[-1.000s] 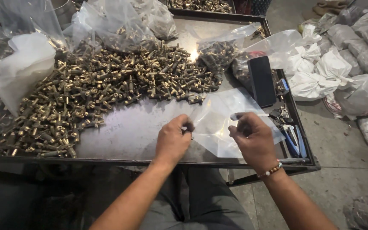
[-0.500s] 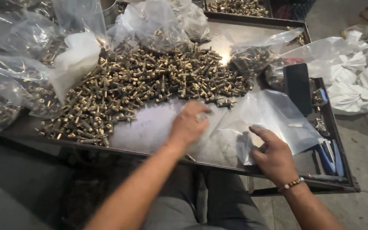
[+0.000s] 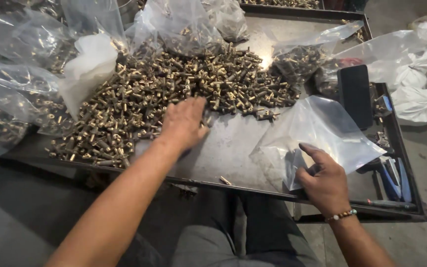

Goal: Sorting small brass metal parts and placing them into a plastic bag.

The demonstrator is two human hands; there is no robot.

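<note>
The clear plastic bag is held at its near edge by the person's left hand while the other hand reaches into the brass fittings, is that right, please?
Not quite: the head view shows the right hand holding the clear plastic bag at its near edge, while the left hand reaches into the brass fittings.

left hand (image 3: pixel 184 123): moved off clear bag (image 3: pixel 322 133) onto brass fittings pile (image 3: pixel 174 89) | right hand (image 3: pixel 324 180): now holds bag alone
</note>
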